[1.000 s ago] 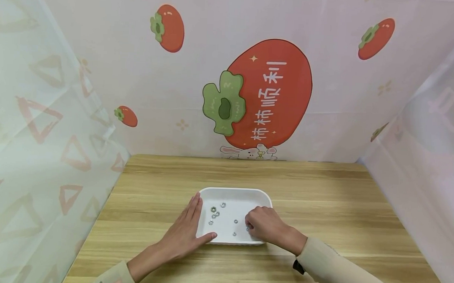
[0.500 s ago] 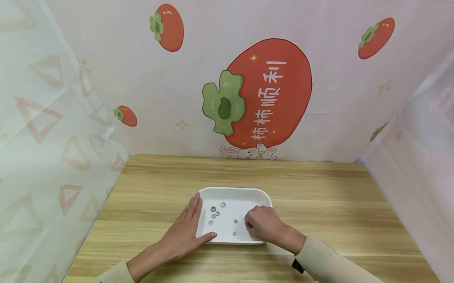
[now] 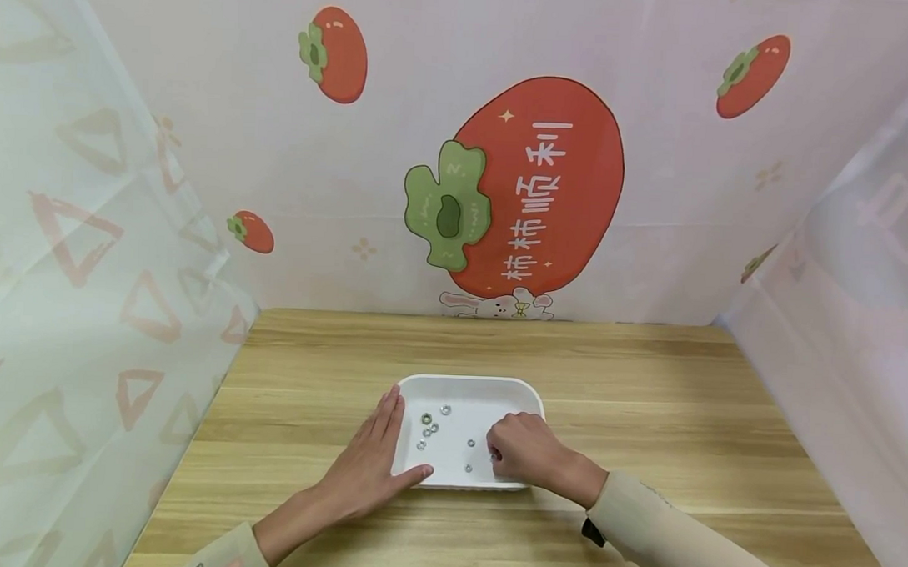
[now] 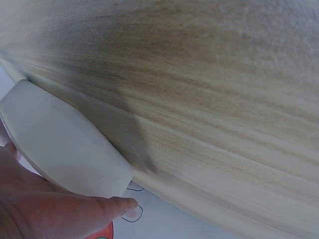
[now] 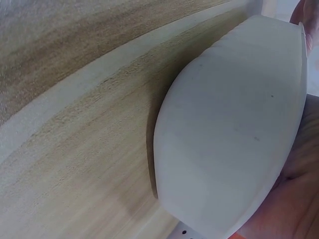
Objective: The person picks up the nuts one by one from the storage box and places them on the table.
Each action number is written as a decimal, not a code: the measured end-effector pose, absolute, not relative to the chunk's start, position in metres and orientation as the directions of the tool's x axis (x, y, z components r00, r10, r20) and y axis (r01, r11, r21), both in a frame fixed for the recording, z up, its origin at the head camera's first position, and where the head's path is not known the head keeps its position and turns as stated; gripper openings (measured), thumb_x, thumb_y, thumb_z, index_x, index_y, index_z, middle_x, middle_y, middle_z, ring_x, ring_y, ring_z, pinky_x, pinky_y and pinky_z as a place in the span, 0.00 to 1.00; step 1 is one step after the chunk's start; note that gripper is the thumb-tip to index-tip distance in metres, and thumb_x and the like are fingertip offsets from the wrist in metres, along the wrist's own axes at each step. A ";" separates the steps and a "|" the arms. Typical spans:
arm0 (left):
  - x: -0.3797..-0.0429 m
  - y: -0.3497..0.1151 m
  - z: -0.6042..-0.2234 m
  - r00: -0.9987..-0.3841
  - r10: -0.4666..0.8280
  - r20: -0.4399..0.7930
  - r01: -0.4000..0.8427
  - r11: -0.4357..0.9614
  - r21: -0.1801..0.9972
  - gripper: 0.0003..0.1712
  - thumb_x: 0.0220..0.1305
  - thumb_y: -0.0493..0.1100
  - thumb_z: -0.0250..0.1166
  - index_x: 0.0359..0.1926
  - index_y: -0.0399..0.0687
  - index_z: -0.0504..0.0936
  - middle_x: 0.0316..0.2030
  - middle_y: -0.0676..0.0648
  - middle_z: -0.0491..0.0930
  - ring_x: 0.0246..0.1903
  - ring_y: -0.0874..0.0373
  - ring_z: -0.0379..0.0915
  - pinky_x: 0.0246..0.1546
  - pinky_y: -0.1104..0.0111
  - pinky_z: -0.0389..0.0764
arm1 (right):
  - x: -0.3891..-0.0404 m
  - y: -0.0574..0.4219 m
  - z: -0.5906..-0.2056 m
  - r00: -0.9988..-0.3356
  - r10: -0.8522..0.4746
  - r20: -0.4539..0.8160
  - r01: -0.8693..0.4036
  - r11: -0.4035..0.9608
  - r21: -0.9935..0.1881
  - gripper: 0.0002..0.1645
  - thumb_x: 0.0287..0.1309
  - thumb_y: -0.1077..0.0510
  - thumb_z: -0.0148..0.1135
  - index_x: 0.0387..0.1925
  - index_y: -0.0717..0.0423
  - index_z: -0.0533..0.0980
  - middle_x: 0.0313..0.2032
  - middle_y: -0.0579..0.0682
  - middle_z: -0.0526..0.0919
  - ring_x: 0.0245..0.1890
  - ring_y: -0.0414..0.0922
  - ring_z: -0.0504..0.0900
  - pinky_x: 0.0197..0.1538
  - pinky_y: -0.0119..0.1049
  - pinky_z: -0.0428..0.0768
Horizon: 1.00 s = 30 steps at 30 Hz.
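A white rectangular tray stands on the table with several small metal nuts in it. On the left lie a larger, darker nut and some silver ones, such as the nut at the back. My left hand rests against the tray's left side, fingers straight, thumb over the front rim. Inside the right end, my right hand is curled, with a small nut at its fingertips; the fingertips are mostly hidden. Two more nuts, one the front nut, lie just left of it. Both wrist views show mainly the tray's outer wall.
The wooden table extends around the tray on all sides. A pale cloth backdrop printed with persimmons rises behind it, and cloth walls flank both sides. Something black shows beneath the right sleeve.
My right hand has shifted slightly left inside the tray, and the small nut at its fingertips has moved with it. The left hand and the other nuts stay in place.
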State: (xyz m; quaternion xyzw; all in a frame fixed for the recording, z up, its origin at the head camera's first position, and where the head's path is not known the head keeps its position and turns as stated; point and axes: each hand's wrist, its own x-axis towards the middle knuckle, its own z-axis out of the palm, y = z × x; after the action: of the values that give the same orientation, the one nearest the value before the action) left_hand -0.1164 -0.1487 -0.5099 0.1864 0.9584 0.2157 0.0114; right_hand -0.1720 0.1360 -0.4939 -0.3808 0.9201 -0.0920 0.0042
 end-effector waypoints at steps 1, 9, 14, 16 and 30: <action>-0.116 -0.149 -0.510 -0.931 0.361 0.058 0.350 0.838 0.418 0.66 0.70 0.74 0.60 0.83 0.29 0.43 0.85 0.36 0.36 0.83 0.39 0.38 0.81 0.46 0.54 | -0.172 0.136 -0.494 -0.710 -0.701 0.060 -0.699 0.693 -0.173 0.20 0.43 0.65 0.71 0.12 0.44 0.70 0.14 0.34 0.65 0.18 0.34 0.60 0.21 0.29 0.59; -0.117 -0.148 -0.509 -0.934 0.358 0.007 0.329 0.847 0.417 0.68 0.70 0.76 0.58 0.83 0.31 0.39 0.85 0.38 0.31 0.84 0.40 0.34 0.81 0.46 0.51 | -0.172 0.135 -0.495 -0.710 -0.702 0.061 -0.700 0.693 -0.174 0.18 0.40 0.64 0.71 0.12 0.44 0.71 0.14 0.35 0.67 0.17 0.35 0.61 0.20 0.30 0.61; -0.118 -0.148 -0.508 -0.933 0.359 -0.009 0.322 0.849 0.419 0.68 0.70 0.77 0.57 0.84 0.32 0.38 0.85 0.38 0.31 0.84 0.40 0.34 0.81 0.46 0.51 | -0.174 0.134 -0.498 -0.713 -0.698 0.066 -0.696 0.695 -0.182 0.18 0.40 0.64 0.70 0.12 0.44 0.70 0.14 0.34 0.66 0.17 0.34 0.60 0.20 0.29 0.60; -0.118 -0.149 -0.508 -0.934 0.358 -0.008 0.321 0.848 0.422 0.68 0.70 0.77 0.57 0.84 0.32 0.39 0.85 0.38 0.31 0.84 0.40 0.34 0.81 0.45 0.51 | -0.174 0.134 -0.497 -0.715 -0.695 0.067 -0.694 0.695 -0.189 0.18 0.40 0.64 0.70 0.12 0.44 0.70 0.14 0.34 0.65 0.17 0.34 0.60 0.21 0.29 0.59; -0.117 -0.148 -0.507 -0.935 0.354 -0.004 0.319 0.847 0.425 0.67 0.70 0.76 0.58 0.83 0.31 0.40 0.85 0.38 0.33 0.84 0.40 0.35 0.81 0.46 0.52 | -0.176 0.135 -0.492 -0.717 -0.680 0.155 -0.696 0.684 -0.218 0.15 0.44 0.63 0.73 0.16 0.48 0.75 0.15 0.35 0.68 0.18 0.32 0.61 0.23 0.27 0.60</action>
State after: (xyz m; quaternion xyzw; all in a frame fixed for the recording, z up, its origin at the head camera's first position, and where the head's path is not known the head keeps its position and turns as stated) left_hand -0.1171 -0.1476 -0.5074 0.1751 0.9601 0.2141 0.0409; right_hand -0.1756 0.1347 -0.4916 -0.3752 0.9170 -0.1316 -0.0308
